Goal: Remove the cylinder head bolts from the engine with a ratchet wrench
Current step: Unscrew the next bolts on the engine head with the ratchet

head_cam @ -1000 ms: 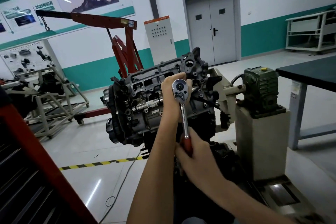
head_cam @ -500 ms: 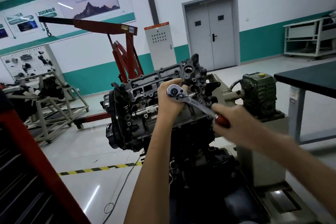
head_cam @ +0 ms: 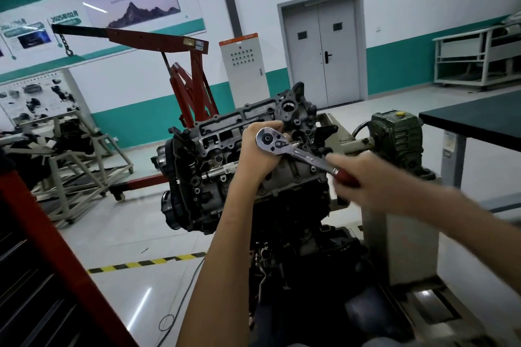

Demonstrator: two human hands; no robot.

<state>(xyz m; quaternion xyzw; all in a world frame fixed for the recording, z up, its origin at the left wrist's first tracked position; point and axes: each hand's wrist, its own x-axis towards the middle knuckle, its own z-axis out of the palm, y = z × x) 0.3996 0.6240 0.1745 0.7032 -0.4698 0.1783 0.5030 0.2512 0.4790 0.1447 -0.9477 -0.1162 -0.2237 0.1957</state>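
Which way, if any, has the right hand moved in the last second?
Yes. The right hand swung the red handle counterclockwise, up and rightward toward the green gearbox.

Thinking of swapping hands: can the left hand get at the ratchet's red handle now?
Probably not: the right hand wraps the red handle, and the left hand holds the ratchet head.

One engine (head_cam: 214,155), one ratchet wrench (head_cam: 307,158) and two grips (head_cam: 256,155) (head_cam: 363,180) at it, one red crane (head_cam: 158,38) behind it.
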